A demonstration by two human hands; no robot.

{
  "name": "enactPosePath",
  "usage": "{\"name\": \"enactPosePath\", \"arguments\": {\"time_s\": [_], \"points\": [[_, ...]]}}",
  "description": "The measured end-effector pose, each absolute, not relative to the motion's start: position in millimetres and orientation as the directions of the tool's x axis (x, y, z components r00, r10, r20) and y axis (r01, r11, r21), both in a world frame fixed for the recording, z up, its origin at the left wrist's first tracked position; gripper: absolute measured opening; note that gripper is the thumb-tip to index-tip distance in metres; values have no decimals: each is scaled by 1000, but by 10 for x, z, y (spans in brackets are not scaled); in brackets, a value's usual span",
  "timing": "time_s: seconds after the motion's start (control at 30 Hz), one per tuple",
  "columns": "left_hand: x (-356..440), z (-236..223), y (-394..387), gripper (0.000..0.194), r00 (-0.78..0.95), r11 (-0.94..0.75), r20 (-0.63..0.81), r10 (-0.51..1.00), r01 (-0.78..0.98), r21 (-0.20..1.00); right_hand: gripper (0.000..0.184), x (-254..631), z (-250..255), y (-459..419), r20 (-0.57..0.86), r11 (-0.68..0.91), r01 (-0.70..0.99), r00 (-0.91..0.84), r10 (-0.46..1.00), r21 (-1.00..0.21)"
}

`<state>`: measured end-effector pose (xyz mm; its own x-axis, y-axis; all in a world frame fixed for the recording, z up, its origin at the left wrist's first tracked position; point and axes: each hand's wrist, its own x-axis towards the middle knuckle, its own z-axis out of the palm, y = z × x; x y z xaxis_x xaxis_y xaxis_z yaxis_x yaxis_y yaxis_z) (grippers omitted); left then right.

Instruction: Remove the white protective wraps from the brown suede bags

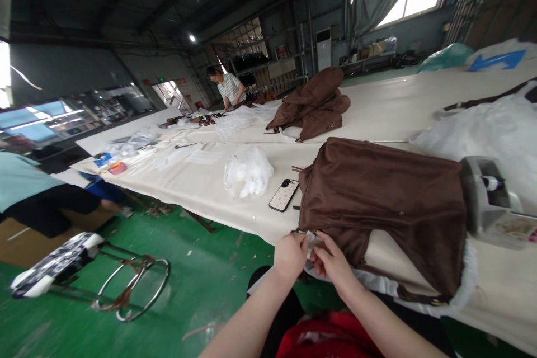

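Note:
A brown bag (386,179) lies on the table in front of me, its strap hanging toward the near edge. At the bag's lower left corner, my left hand (290,254) is closed in a pinch on a small piece of white wrapping (311,241). My right hand (331,262) is at the other side of the same piece, fingers bent, with the index finger stretched along it. White wrapping material (377,282) also covers part of the strap. Whatever lies under my fingers is hidden.
A phone (284,195) and a bundle of white plastic (248,172) lie left of the bag. More brown bags (312,103) are piled behind. A tape dispenser (490,196) stands right. A fallen stool (90,274) lies on the floor. Two other people are farther off.

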<state>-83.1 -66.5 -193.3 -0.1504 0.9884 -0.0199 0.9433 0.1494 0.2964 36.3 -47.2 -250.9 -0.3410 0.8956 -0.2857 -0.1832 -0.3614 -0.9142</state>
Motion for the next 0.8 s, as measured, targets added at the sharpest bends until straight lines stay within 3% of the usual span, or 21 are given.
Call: {"name": "enactPosePath", "arguments": {"time_s": [0.13,0.27,0.6,0.8], "points": [[-782,-1953,-645,38,-164,165,-27,986,940,297,59,373,-2532,-478,-228,-299,-148,-368,901,-943],[-768,-1988,-605,39,-188,189,-39,981,909,371,55,387,-2559,-479,-174,-231,-107,-385,906,-967],[-999,-2014,-638,42,-7,72,-120,993,835,546,50,386,-2599,-468,-186,-254,-149,-362,913,-956],[-995,-2070,-596,40,-24,69,-85,996,814,577,50,354,-2635,-461,-180,-243,-159,-332,926,-957]]}}
